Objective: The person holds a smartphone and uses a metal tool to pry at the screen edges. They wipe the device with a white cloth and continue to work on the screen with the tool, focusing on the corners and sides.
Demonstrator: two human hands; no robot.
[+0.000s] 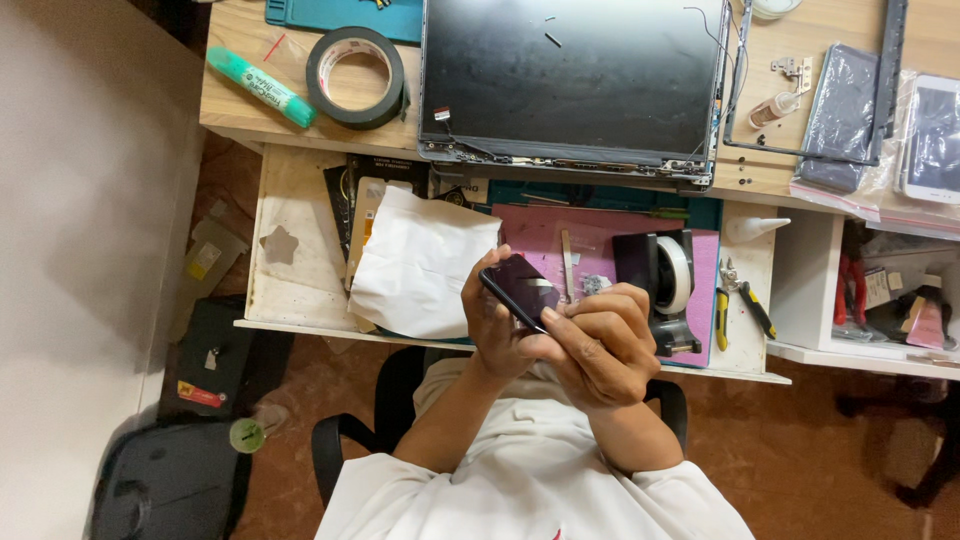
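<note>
A dark smartphone is held tilted above the pull-out shelf, in front of my chest. My left hand cups it from below and the left side. My right hand covers its lower right end, with the fingers curled over the edge. Whether the right hand holds a small tool is hidden. Just behind the hands lie a pink mat and a black tape dispenser with a white roll.
A white paper sheet lies left of the hands. On the desk above sit a dismantled laptop screen, a black tape roll, a green marker and bagged devices. Cutters lie to the right. A chair and bags are below.
</note>
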